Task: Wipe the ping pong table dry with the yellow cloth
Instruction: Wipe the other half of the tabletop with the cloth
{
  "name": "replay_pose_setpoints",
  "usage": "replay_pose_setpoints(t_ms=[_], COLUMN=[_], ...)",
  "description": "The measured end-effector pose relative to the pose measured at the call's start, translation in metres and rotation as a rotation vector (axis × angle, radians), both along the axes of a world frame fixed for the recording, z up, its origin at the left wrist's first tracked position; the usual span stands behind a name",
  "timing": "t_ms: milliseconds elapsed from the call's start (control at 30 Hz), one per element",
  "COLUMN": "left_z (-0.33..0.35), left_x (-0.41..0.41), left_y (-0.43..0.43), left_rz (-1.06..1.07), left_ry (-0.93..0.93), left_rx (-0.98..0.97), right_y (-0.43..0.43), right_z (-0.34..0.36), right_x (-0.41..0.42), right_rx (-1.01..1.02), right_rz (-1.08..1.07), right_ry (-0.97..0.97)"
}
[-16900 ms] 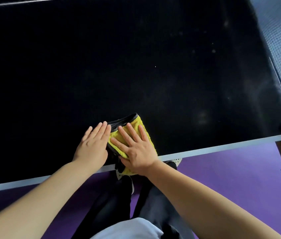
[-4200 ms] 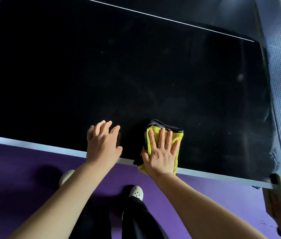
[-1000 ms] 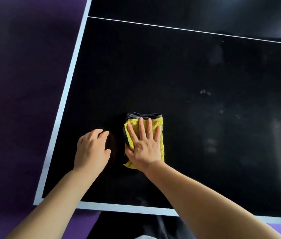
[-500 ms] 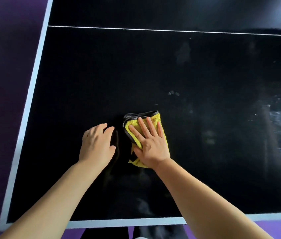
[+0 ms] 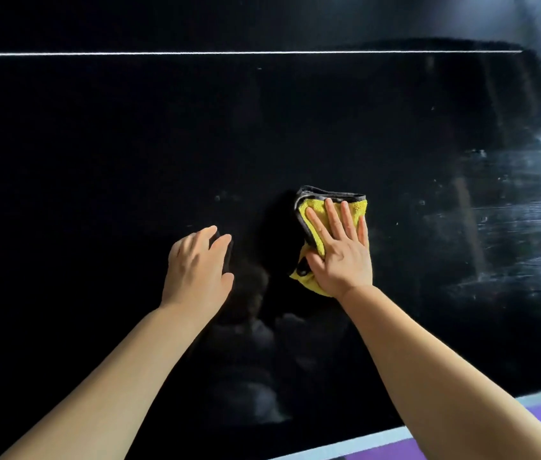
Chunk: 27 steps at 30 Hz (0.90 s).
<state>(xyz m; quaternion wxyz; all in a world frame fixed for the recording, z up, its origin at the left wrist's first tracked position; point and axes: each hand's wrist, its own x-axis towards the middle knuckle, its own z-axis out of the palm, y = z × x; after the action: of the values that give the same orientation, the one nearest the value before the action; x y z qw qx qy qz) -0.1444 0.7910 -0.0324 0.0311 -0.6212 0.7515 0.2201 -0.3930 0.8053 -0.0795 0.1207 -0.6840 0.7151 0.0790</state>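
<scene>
Yellow cloth (image 5: 317,218), folded, dark-edged, lies flat on the black ping pong table (image 5: 96,154) in the head view, under the right hand (image 5: 340,257). Right fingers (image 5: 333,215) straight, slightly spread, pressing it; cloth shows beyond the fingertips and left of the palm. Left hand (image 5: 196,265), fingers loosely bent, holding nothing, rests on the table just left of the cloth. Streaks (image 5: 511,224) visible at right.

The left forearm (image 5: 103,376) and right forearm (image 5: 428,366) are stretched forward, bare. The right hand (image 5: 340,257) is laid flat, palm down, fingers straight and slightly spread. The left hand (image 5: 196,270) is held palm down beside it, apart, fingers loosely bent.
</scene>
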Motion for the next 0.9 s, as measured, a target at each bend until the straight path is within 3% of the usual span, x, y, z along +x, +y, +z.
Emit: replay_pose_setpoints(t_ms=[200,400,900], left_z=[-0.011,-0.020,-0.027], left_x=[-0.022,0.012,0.172], left_y=[-0.017,-0.019,0.035], left_rz=[0.002,0.103,0.375], left_ry=[0.008,-0.009,-0.031], left_rx=[-0.030,-0.051,-0.090], right_y=[-0.045,-0.075,-0.076], right_z=[0.002,-0.003,-0.008], right_x=[-0.060,-0.018,0.238], right_rx=[-0.004,0.016,0.003], right_rz=[-0.223,-0.458,0.244], right_ry=[0.034,0.033,-0.001])
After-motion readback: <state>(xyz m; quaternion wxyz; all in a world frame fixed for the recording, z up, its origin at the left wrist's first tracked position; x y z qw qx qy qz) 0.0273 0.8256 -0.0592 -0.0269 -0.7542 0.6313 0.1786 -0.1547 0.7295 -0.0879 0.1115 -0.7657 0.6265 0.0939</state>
